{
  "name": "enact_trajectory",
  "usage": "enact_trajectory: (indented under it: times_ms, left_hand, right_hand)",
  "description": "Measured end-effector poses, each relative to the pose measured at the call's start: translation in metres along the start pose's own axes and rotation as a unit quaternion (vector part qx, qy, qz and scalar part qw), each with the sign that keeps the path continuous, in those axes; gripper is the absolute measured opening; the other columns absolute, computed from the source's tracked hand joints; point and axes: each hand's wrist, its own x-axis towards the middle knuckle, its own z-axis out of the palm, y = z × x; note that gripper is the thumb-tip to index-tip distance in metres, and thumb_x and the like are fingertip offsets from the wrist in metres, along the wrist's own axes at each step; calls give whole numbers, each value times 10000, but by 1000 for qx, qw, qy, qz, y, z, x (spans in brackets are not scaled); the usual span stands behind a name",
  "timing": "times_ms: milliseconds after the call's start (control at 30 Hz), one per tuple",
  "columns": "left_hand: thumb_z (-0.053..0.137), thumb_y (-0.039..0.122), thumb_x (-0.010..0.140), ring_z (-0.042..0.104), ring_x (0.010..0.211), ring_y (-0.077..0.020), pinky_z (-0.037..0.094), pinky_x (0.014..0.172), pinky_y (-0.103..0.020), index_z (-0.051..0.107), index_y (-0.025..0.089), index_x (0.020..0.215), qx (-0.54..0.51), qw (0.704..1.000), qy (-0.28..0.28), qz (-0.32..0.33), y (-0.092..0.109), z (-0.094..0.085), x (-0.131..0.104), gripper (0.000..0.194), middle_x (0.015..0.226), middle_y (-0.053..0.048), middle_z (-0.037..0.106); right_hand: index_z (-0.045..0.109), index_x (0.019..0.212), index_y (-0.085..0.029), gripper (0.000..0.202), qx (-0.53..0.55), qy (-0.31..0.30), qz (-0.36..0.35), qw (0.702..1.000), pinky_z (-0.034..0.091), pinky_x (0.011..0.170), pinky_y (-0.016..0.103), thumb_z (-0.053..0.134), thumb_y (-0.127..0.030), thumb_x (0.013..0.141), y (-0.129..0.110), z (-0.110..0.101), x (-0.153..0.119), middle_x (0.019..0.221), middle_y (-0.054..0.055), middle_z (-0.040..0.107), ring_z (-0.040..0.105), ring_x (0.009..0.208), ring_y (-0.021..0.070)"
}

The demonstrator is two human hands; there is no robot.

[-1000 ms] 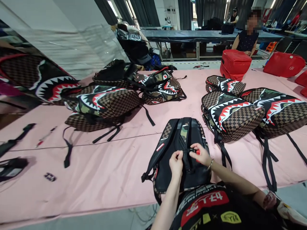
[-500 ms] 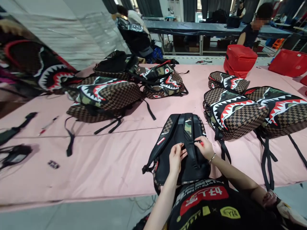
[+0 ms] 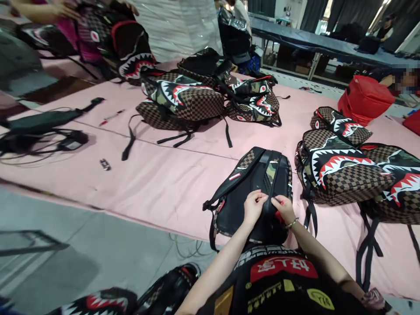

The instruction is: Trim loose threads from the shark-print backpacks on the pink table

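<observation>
A black-backed backpack [image 3: 238, 214] with brown checkered edges lies on the table in front of me, its padded straps facing up. My left hand [image 3: 254, 208] is closed in a pinch over the middle of the back panel, beside a shoulder strap [image 3: 273, 173]. Close to its fingertips, my right hand [image 3: 285, 207] pinches at the same strap; whatever thin thing is between the fingers is too small to tell. A small red object [image 3: 278, 217] shows under the right palm, mostly hidden by the hand.
Shark-mouth backpacks [image 3: 341, 168] lie close on the right, and more [image 3: 193, 100] are piled at the back left. A red bag [image 3: 364, 100] stands behind. Cables and a black adapter [image 3: 70, 141] lie at left, near a pen [image 3: 111, 117]. Another person's hands [image 3: 62, 9] hold a backpack.
My view has swung left, so more floor shows. The hands have come together over the strap, with the left fingers closing into a pinch. The co-worker's backpack at left is more upright.
</observation>
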Motion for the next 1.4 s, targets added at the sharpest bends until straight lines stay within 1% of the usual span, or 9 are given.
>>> enact_trajectory:
  times_ms: [100,200,333,633,733,833,967,1200,1400]
  left_hand:
    - [577,260,682,513,993,-224,381,866,-355,644,160,671,12,1000,14,-7,-2,0,3,121,926,-100,598]
    - [557,273,692,503,1014,-230,357,892,-362,624,154,677,-16,1000,19,-12,-8,2,6,137,917,-100,595]
    - [546,295,699,486,1049,-236,350,889,-349,597,146,660,-48,998,12,-33,-12,5,7,162,867,-98,595]
    - [535,308,719,472,1036,-222,346,885,-342,619,155,698,17,1000,12,19,-13,6,7,176,942,-107,571]
    - [557,320,704,479,1024,-220,351,876,-332,610,140,695,-27,999,21,1,-12,6,7,188,924,-102,573]
    - [580,425,693,526,767,-156,410,672,-260,589,111,741,-147,985,6,-92,-5,6,5,317,801,-71,559]
    - [564,534,691,411,544,-57,330,477,-169,569,116,882,-249,954,-17,-164,8,4,3,460,764,-23,519]
    - [632,437,663,515,754,-124,415,689,-249,636,147,893,-64,998,-15,-25,4,3,6,370,1100,-94,530]
    - [569,337,709,511,933,-208,429,749,-316,634,141,768,31,999,13,11,-3,8,10,215,1050,-114,521]
  right_hand:
    - [566,835,-102,370,1,-11,-12,1000,389,675,138,534,-434,675,-3,-3,1,795,26,563,472,712,27]
    - [535,984,-142,402,-46,43,-48,997,397,795,167,533,-423,697,-7,-12,-2,962,32,563,500,863,50]
    - [584,863,-165,293,-206,112,-122,964,345,806,196,461,-415,773,-13,-28,-9,899,22,567,471,866,68]
    - [588,807,-175,282,-383,107,-209,893,258,711,211,429,-408,811,-24,-30,-6,805,22,558,419,780,71]
    - [586,773,-167,273,-364,110,-203,902,269,703,199,441,-396,808,-22,-31,-4,771,11,556,427,753,55]
    - [587,800,-167,264,-307,119,-173,928,303,714,167,451,-393,802,-18,-34,-5,805,-5,566,460,778,34]
    - [587,847,-174,259,-260,115,-138,949,335,741,142,470,-397,787,-14,-39,-7,851,-10,574,483,818,26]
    - [587,872,-175,263,-286,113,-134,942,336,740,150,478,-397,781,-15,-43,-8,856,0,569,486,833,33]
    - [577,861,-176,309,-337,104,-180,918,316,724,173,433,-443,801,-18,-37,-2,823,8,552,463,805,45]
